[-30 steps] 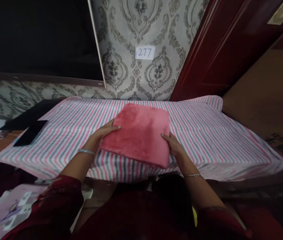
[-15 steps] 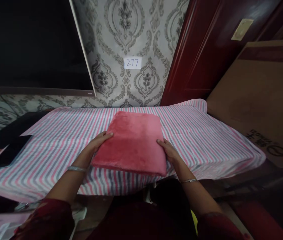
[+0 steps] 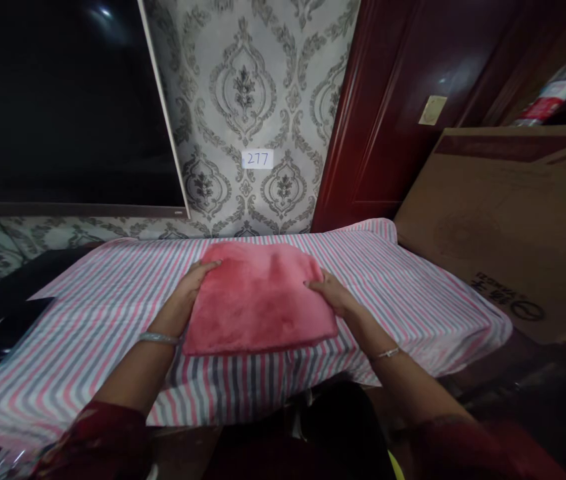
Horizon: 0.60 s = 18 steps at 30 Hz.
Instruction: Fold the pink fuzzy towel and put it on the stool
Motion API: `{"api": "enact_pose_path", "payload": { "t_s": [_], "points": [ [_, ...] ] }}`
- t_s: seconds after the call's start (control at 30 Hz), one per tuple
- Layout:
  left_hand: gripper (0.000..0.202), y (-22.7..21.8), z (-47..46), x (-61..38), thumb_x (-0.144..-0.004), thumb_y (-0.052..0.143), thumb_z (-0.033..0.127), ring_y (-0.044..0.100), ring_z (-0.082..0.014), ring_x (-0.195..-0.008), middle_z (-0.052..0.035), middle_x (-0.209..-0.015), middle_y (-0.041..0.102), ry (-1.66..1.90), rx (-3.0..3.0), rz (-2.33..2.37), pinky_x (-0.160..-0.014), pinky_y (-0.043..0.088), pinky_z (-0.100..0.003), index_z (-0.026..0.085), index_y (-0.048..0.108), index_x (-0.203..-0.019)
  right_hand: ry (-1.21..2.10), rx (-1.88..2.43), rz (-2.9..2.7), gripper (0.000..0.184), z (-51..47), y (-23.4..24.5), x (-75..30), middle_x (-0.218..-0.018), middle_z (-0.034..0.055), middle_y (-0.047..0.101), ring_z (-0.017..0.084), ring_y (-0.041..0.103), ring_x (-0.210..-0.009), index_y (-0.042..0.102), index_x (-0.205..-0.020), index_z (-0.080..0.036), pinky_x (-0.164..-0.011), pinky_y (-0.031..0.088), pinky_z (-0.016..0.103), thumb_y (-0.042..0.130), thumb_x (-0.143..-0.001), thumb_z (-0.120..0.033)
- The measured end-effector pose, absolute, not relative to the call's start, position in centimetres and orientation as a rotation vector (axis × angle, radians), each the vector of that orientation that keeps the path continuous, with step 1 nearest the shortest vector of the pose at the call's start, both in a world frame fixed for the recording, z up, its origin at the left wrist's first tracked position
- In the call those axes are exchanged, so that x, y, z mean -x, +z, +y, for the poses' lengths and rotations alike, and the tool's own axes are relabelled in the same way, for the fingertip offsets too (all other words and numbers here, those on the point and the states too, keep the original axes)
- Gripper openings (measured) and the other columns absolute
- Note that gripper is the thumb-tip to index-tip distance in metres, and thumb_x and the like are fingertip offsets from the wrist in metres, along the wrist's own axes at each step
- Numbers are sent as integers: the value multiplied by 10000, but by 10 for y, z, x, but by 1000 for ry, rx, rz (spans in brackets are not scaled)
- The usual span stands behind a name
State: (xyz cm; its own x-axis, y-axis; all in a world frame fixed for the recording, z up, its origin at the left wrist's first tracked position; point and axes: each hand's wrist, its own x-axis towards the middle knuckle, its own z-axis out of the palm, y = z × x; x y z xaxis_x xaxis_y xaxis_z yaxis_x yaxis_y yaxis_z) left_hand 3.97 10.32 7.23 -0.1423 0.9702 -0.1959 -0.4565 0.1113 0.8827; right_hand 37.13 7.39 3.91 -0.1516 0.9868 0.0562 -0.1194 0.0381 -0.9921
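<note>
A folded pink plush cloth (image 3: 257,300) lies on a table covered by a pink, grey and white striped sheet (image 3: 87,320). My left hand (image 3: 189,290) rests against the cloth's left edge, fingers stretched along its far left corner. On the other side, my right hand (image 3: 330,295) lies at the right edge with the fingers flat on the cloth's top. The two hands frame the cloth from both sides. Each wrist carries a thin bracelet.
A dark screen (image 3: 57,100) hangs on the patterned wall, beside a small paper label (image 3: 257,159) reading 277. A dark red door (image 3: 403,100) stands at the right, with a large cardboard box (image 3: 507,220) beside the table. Dark flat objects (image 3: 3,313) lie at the left.
The camera has tilted up. My hands have slid toward the cloth's far corners, and the cloth has shifted a little farther from the table's near edge.
</note>
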Motion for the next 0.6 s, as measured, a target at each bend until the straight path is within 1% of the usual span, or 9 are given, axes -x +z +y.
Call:
{"api": "enact_pose_path", "payload": {
  "t_s": [0.07,0.17,0.23,0.27,0.33,0.4,0.5,0.53,0.6],
  "points": [
    [331,93,89,-39,-644,796,81,709,-158,-605,-8,-746,755,1562,-673,1018,-591,580,-219,156,712,-955,1201,1021,-1396,474,100,73,-377,-986,26,767,256,683,-956,702,-1066,-183,-934,519,418,813,-617,-286],
    [346,111,57,-51,-710,792,140,747,-188,-820,-20,-917,776,1818,-651,873,-787,613,-265,200,707,-1040,1039,956,-1555,551,141,115,-380,-1070,28,745,237,653,-1043,688,-1181,-157,-1020,467,427,783,-643,-229],
    [320,102,32,-67,-769,767,173,740,-218,-954,-47,-1005,774,1883,-551,804,-887,602,-296,206,704,-1081,854,990,-1532,576,159,126,-377,-1101,55,730,239,643,-1062,669,-1221,-147,-1032,456,449,741,-651,-178],
    [296,92,20,-76,-798,746,182,736,-220,-980,-51,-1014,774,1848,-468,812,-902,599,-294,207,702,-1089,756,1059,-1473,574,163,123,-375,-1109,73,724,247,642,-1060,666,-1227,-141,-1033,455,467,712,-655,-160],
    [318,62,1,-91,-806,710,117,745,-204,-934,-37,-974,777,1627,-253,880,-876,610,-280,208,692,-1110,612,1228,-1326,570,158,104,-373,-1145,114,706,269,647,-1050,662,-1228,-129,-1033,454,498,661,-659,-151],
    [365,33,-10,-100,-804,659,42,751,-178,-801,-2,-862,770,1490,-111,967,-772,626,-253,223,675,-1121,612,1324,-1229,586,139,69,-374,-1232,148,672,276,656,-1040,647,-1244,-127,-1027,465,499,639,-660,-177],
    [330,11,-14,-103,-847,570,4,733,-142,-687,22,-826,764,1470,-56,949,-697,622,-228,224,660,-1077,751,1320,-1105,555,89,9,-380,-1260,125,663,252,659,-1031,640,-1221,-186,-973,512,457,656,-676,-288],
    [316,10,-12,-103,-858,552,3,729,-136,-677,20,-837,766,1477,-52,929,-699,621,-226,218,657,-1065,803,1309,-1037,536,70,-8,-383,-1217,101,679,236,662,-996,637,-1205,-212,-921,538,433,663,-685,-337],
    [310,16,-7,-102,-858,548,7,726,-137,-667,11,-843,768,1483,-49,911,-701,622,-234,204,656,-1071,970,1263,-912,485,32,-34,-385,-1016,51,715,204,670,-833,646,-1126,-237,-768,566,378,704,-679,-416]
  ]
}}
